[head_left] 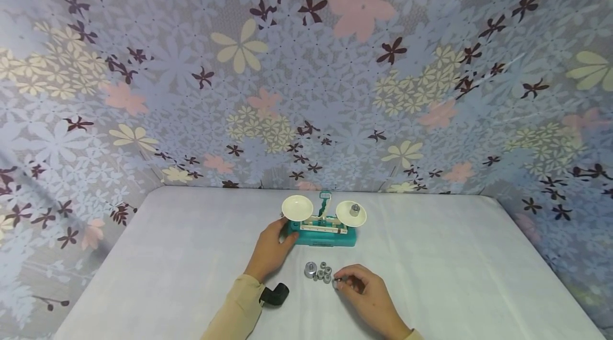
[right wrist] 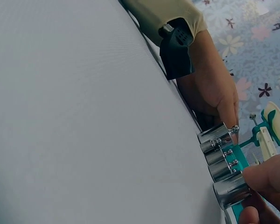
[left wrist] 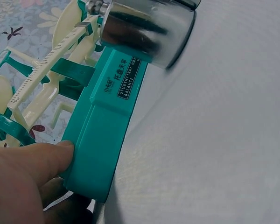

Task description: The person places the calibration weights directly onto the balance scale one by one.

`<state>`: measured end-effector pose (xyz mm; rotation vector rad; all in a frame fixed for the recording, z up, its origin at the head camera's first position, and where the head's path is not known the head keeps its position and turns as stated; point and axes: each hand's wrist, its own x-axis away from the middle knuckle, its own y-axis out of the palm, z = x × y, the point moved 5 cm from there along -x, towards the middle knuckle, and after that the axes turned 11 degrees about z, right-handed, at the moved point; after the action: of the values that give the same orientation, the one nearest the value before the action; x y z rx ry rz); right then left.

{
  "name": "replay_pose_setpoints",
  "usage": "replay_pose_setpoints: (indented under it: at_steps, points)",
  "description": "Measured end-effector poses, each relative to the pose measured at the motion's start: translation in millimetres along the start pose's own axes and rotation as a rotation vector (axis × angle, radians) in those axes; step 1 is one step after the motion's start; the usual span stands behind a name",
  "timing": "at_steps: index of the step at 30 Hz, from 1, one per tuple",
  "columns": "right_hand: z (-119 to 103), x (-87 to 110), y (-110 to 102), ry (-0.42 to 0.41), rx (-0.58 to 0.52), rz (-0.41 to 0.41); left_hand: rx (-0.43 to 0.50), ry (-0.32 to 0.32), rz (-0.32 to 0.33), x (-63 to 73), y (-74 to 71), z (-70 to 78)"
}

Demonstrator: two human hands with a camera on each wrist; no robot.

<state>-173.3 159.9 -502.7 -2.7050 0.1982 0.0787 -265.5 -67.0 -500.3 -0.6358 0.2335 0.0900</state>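
A green and cream tray balance stands near the far side of the table. My left hand grips the left end of its base, with the thumb on the front face in the left wrist view. One metal weight sits on the right pan; the left pan is bare. In front of the balance, my right hand pinches a silver cylindrical weight near its top between thumb and fingers. That weight is right beside a cluster of several smaller weights.
The largest weight is at the cluster's left side. A black wrist camera juts out from the left sleeve. Flower-patterned cloth rises behind the white table and along both sides.
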Motion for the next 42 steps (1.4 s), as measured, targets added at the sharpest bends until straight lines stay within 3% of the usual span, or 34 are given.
replay_pose_setpoints:
  at_steps: [27, 42]
  points:
    - [0.7, -0.4, -1.4, 0.019, -0.015, 0.041, 0.001, 0.001, -0.014, -0.6, -0.7, -0.3]
    - [-6.5, 0.0, -2.2, 0.035, 0.038, 0.068, 0.003, 0.009, -0.011, -2.1, 2.4, -5.4]
